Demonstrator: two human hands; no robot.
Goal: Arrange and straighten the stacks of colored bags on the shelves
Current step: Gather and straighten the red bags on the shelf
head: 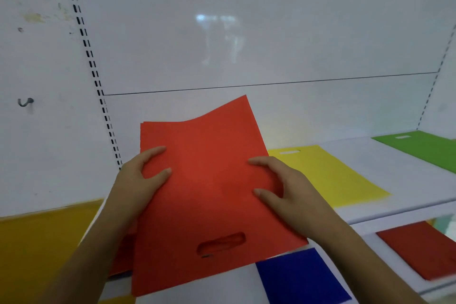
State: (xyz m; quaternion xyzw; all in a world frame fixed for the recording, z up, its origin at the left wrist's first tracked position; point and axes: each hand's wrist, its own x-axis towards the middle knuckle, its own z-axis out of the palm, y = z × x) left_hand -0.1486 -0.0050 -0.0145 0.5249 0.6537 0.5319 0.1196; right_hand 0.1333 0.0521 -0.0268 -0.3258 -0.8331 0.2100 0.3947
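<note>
Your left hand (142, 175) gripped the left edge of the stack of red bags (209, 192), thumb and forefinger curled over the top sheet and the other fingers hidden beneath. Your right hand (286, 192) held the right edge the same way, thumb and a bent finger pressing on the red face while the rest wrapped under. You held the stack up in front of the white shelf (370, 212), tilted toward you, its handle slot at the near end. Its far edge was uneven: the far right corner rose in a curl, while the far left corner showed several sheet edges slightly fanned. Near the lower left, a few red sheets poked out past the main stack.

To the right, a yellow bag stack (328, 175) lay flat on the shelf, its left edge hidden behind the red stack and your right hand, its handle slot at the far end. Bare shelf surface lay between it and the green bag stack (424, 150) farther right, which ran out of view. Below the shelf's near edge sat a blue bag stack (301, 276) just beneath the red one, and a dark red bag stack (419, 252) on the lower level to the right. Left of your left forearm, a mustard-yellow surface (42, 249) filled the near corner. Behind everything stood the white back panel (246, 32) with slotted uprights on either side.
</note>
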